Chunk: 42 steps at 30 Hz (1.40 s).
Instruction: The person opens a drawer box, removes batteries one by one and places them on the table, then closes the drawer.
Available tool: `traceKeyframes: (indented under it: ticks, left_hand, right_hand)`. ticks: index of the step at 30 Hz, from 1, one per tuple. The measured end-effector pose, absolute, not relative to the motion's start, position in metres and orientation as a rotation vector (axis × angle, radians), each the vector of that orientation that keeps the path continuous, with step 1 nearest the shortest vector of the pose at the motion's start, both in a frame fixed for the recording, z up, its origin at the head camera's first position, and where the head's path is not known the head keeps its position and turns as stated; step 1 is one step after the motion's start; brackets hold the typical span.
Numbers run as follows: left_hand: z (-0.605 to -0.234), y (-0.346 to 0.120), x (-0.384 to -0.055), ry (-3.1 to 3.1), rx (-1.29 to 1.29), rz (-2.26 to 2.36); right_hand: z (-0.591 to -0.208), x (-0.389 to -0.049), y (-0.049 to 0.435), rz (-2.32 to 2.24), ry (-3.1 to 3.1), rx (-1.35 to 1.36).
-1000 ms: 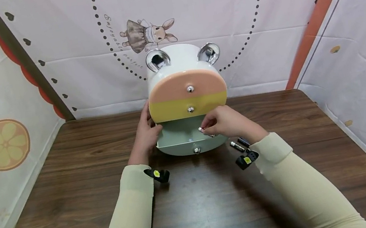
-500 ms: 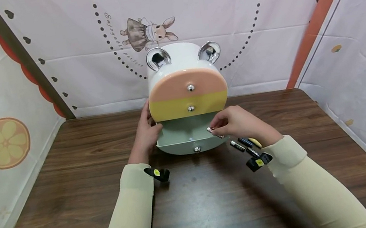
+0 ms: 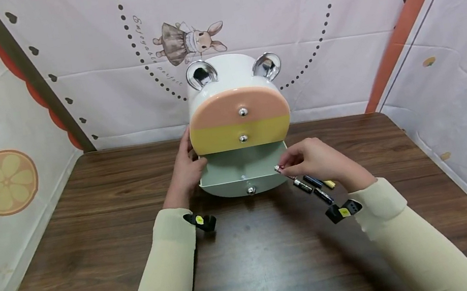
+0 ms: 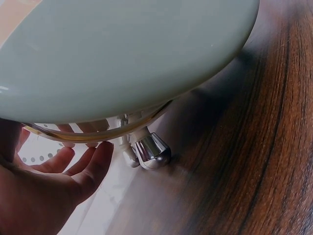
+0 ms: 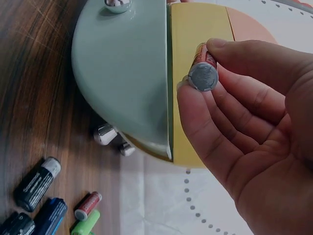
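A round storage box with an orange and a yellow drawer (image 3: 209, 141) stands on short silver feet; its pale green bottom drawer (image 3: 222, 190) is pulled out. My left hand (image 3: 186, 174) rests against the left side of the box, thumb by the open drawer's edge; fingertips touch the glossy side in the left wrist view. Between thumb and fingers, my right hand (image 3: 317, 160) pinches a small red battery (image 5: 203, 73), just off the drawer's right front corner. Below that hand lie a black battery (image 5: 36, 183), a blue battery (image 5: 50, 218) and another red battery (image 5: 88, 205).
A green battery (image 5: 87, 223) and a further dark battery (image 5: 18, 225) lie in the same group on the wooden table (image 3: 258, 265). Two silver ears (image 3: 266, 67) top the box. Behind it hangs a printed cloth (image 3: 285, 13).
My right hand has moved right and toward me, carrying the red battery from above the drawer to beyond its right corner. More loose batteries show below it. My left hand stays put.
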<state>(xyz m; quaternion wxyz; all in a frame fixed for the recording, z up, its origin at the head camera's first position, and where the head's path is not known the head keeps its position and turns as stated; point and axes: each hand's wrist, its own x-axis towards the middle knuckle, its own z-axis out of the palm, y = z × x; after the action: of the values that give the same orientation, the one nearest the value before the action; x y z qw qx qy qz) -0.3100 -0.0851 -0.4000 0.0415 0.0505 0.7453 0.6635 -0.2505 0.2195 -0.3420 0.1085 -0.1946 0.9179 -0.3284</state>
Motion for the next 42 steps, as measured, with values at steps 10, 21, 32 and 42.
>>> traceKeyframes:
  ticks: [10,21,32,42]
  left_hand:
    - [-0.423,-0.087,-0.326,2.305,0.175,2.061]
    - [-0.426,-0.088,-0.327,2.338,0.165,2.037]
    - [-0.424,-0.089,-0.325,2.312,0.187,2.055]
    - [-0.414,-0.09,-0.32,2.294,0.19,2.037]
  right_hand:
    - [-0.346,-0.245,0.233,-0.951,2.725,-0.576]
    - [-0.356,-0.24,0.25,-0.982,2.707,-0.496]
    - [-0.372,-0.236,0.27,-1.017,2.698,-0.443]
    - [-0.384,-0.231,0.288,-0.98,2.727,-0.369]
